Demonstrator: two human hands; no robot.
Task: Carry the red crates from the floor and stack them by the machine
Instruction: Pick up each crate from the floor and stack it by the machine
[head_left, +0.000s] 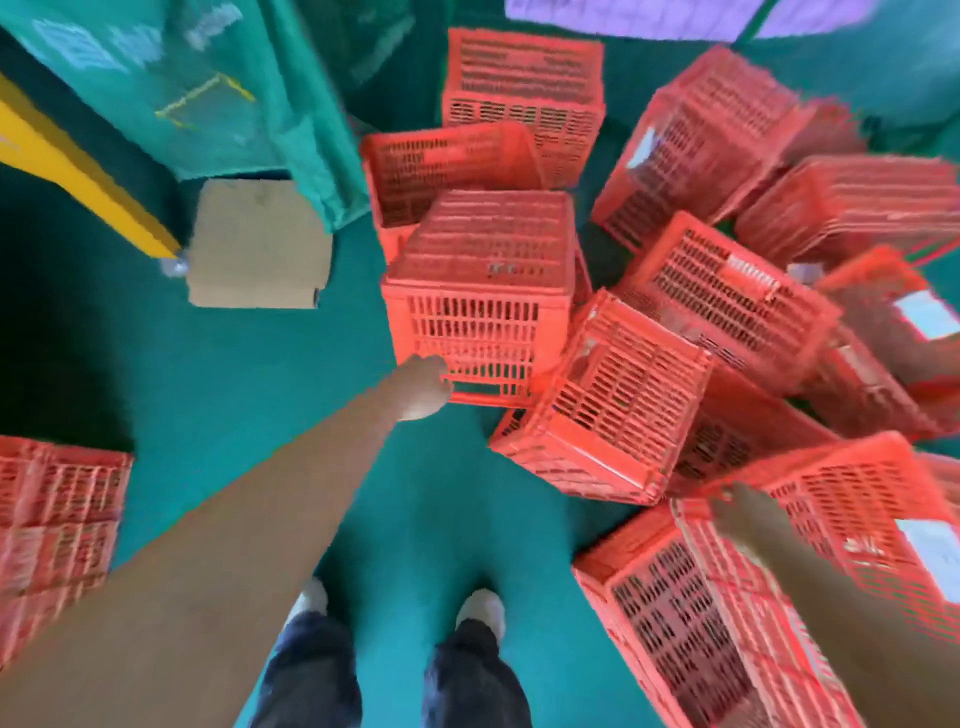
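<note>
Many red crates (727, 291) lie tumbled across the green floor (208, 389) ahead of you and to your right, some upside down, some tipped on their sides and leaning against each other. Your left hand (423, 387) reaches out to the middle crate (483, 291), which sits upside down, and your fingers (439, 384) are curled round its bottom rim at the near left corner. Your right hand (737, 512) is at the top edge of the near right crate (727, 597), which lies tilted with its open side towards you; the blur there is too heavy for you to tell whether those fingers are grasping the rim or only resting on it. At the near left edge stands a separate stack of crates (57, 519), well apart from the pile. Farther left, a flat piece of cardboard (257, 244) lies on the floor just beside the end of a yellow beam (67, 166), and teal sheeting (208, 78) hangs behind it. Your white shoes (480, 608) and dark trousers (311, 670) show at the near edge, between your two arms.
</note>
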